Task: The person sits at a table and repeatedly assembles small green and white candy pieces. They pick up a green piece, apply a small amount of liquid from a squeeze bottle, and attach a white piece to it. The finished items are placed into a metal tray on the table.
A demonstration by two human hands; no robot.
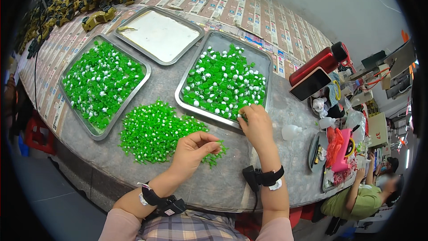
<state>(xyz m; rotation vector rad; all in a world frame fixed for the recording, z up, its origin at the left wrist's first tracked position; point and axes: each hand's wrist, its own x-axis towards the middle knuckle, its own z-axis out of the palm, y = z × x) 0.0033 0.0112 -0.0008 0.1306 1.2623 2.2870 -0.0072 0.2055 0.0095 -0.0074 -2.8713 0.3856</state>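
Left hand (192, 148) pinches a small green plastic piece above the loose pile of green plastic pieces (154, 131); right hand (255, 122), fingers curled, picks inside the rectangular metal tray (266, 64) at two o'clock. A slipped pinch could scatter pieces off the table edge

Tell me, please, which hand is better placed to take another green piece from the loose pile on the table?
Probably the left hand: it rests at the edge of the loose pile of green pieces. The right hand is over the near rim of the right tray, beyond the pile.
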